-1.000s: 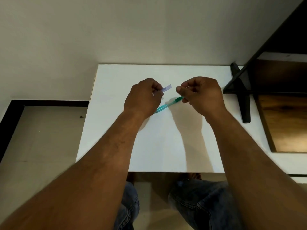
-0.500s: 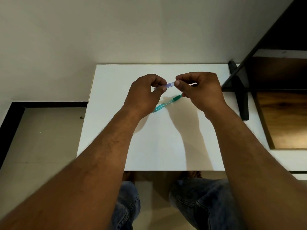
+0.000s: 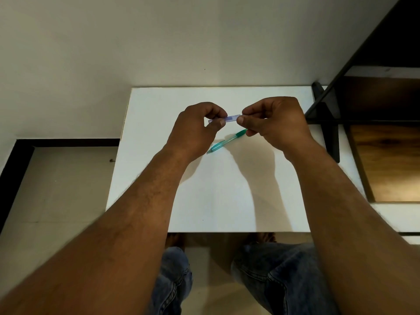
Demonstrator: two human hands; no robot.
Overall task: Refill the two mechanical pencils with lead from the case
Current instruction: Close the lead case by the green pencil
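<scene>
A small translucent purple lead case (image 3: 229, 118) is held level above the white table (image 3: 159, 133). My left hand (image 3: 197, 128) pinches its left end between thumb and fingers. My right hand (image 3: 272, 123) pinches its right end with thumb and forefinger. A green mechanical pencil (image 3: 226, 142) lies slanted on the table below the hands, its tip toward the lower left and its upper end hidden under my right hand. I see no second pencil; something small glints in my right hand, too hidden to name.
A black shelf frame (image 3: 329, 123) with brown wooden boards (image 3: 391, 160) stands at the table's right side. The wall runs behind the table. Tiled floor (image 3: 56, 189) lies to the left, my knees in jeans under the near edge.
My right hand moved left and closed onto the free end of the lead case, which earlier only my left hand held. Both hands rose slightly. The green pencil stayed put.
</scene>
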